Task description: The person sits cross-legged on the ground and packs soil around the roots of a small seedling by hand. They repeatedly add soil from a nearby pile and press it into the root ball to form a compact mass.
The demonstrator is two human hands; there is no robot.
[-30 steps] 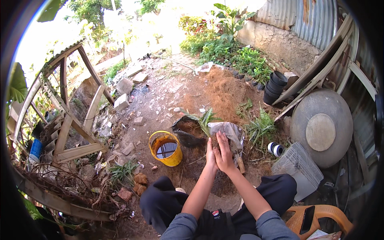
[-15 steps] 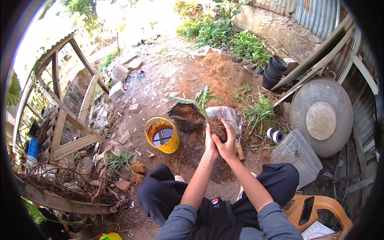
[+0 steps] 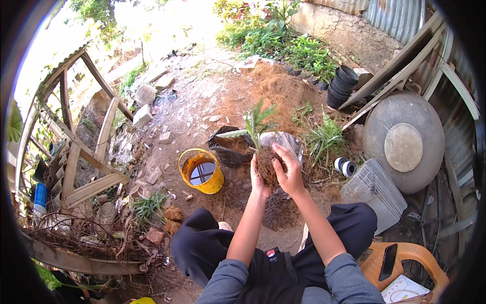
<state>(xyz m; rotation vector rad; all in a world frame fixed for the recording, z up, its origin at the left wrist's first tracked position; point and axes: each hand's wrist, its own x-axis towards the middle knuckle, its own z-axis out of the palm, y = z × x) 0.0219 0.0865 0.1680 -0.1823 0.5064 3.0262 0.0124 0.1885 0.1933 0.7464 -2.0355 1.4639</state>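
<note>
Both of my hands cup a brown fibrous root ball (image 3: pixel 268 166) with a small leafy plant (image 3: pixel 258 124) standing up from its top. My left hand (image 3: pixel 259 180) presses on the left side, fingers pointing away from me, and my right hand (image 3: pixel 288 172) wraps the right side. Just beyond lie an open black bag (image 3: pixel 228 152) with brown fibre inside and a pale plastic sheet (image 3: pixel 286 139), partly behind my fingers. A yellow bucket (image 3: pixel 207 182) of dark liquid sits to the left of my hands.
A broken wooden frame (image 3: pixel 81 152) stands left among rubble. At the right are stacked black pots (image 3: pixel 341 83), a large grey basin (image 3: pixel 385 121), white rolls (image 3: pixel 344 166), a clear plastic container (image 3: pixel 379 205) and an orange chair (image 3: pixel 377 266) with a phone. Seedlings (image 3: pixel 309 55) line the back.
My hands have parted a little around the root ball, showing more of it, and moved slightly away from me. The plant now stands more upright, higher in the picture.
</note>
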